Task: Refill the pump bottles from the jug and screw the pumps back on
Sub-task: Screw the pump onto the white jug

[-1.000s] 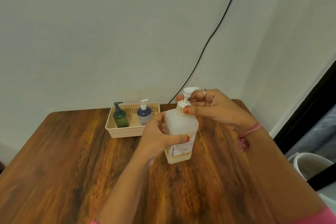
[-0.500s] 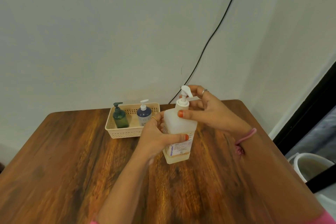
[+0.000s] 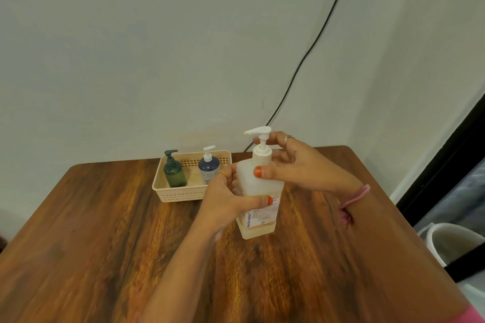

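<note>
A large translucent white pump bottle point(image 3: 262, 186) with a printed label and a little pale liquid at its bottom stands on the wooden table point(image 3: 105, 244). My left hand point(image 3: 228, 202) grips its body from the left. My right hand point(image 3: 296, 165) holds the bottle's shoulder with the thumb while its fingers sit behind the white pump point(image 3: 259, 139), whose spout points left. In a beige basket point(image 3: 181, 195) behind stand a green pump bottle point(image 3: 174, 172) and a blue pump bottle point(image 3: 208, 168). No jug is visible.
The basket sits near the table's far edge by the wall. A black cable point(image 3: 315, 42) runs down the wall behind the table. A white bucket-like container point(image 3: 456, 241) stands on the floor at the right, past the table's edge.
The pump head has turned: its spout pointed right, then away, and now points left. My right hand shifted around the pump's collar while my left hand kept holding the bottle still.
</note>
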A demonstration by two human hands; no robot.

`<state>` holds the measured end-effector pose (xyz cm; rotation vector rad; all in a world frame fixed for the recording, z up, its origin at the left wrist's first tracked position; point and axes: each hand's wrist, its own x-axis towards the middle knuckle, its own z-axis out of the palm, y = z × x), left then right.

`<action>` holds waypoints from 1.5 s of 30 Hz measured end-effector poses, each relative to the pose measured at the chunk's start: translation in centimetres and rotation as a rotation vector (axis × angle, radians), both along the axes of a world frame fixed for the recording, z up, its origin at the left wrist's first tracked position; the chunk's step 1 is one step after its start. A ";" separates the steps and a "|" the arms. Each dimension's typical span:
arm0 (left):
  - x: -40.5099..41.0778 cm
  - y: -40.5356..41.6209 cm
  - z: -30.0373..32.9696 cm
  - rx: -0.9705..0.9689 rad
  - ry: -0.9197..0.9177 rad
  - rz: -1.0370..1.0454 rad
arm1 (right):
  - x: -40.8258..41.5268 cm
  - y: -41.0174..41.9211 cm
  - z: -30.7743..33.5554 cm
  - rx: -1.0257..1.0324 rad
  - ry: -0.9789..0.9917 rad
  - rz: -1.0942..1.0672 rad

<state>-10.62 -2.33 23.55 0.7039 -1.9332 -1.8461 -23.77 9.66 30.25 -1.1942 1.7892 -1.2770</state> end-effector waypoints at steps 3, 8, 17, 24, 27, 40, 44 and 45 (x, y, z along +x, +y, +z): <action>-0.2 0.0 0.1 -0.002 0.008 0.007 | -0.1 0.0 0.3 -0.080 0.044 -0.035; -0.3 0.0 0.3 -0.006 0.013 0.023 | 1.1 -1.2 -0.9 -0.150 0.196 -0.336; -0.2 -0.1 0.6 0.007 0.026 -0.006 | -0.1 -0.5 0.4 -0.128 0.124 -0.067; -0.3 0.1 0.7 -0.006 0.033 -0.014 | -0.5 -0.4 1.0 0.016 0.123 -0.064; -0.4 0.1 0.8 0.014 0.045 -0.020 | -0.9 0.2 1.4 -0.033 0.045 0.061; -0.5 -0.2 0.6 0.017 0.040 -0.029 | -0.5 0.1 0.5 -0.085 -0.014 0.024; -0.6 -0.2 0.6 0.027 0.045 -0.024 | -0.4 -0.2 0.0 -0.197 -0.056 -0.086; -0.6 -0.1 0.6 0.026 0.044 -0.020 | -0.3 -0.3 -0.1 -0.198 -0.040 -0.123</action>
